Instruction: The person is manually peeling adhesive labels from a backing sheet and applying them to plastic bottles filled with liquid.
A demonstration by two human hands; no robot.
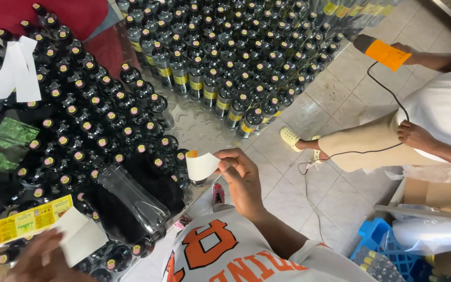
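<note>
L hand (40,258) pinching label sheet (24,223)

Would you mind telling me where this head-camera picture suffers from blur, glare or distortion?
In the head view, the left hand at the bottom edge is smeared by motion blur, while the right hand holding a white label is sharp; daylight glares off the wet metal table between the dark bottles; the wide lens bends the floor tiles toward the edges.
</note>
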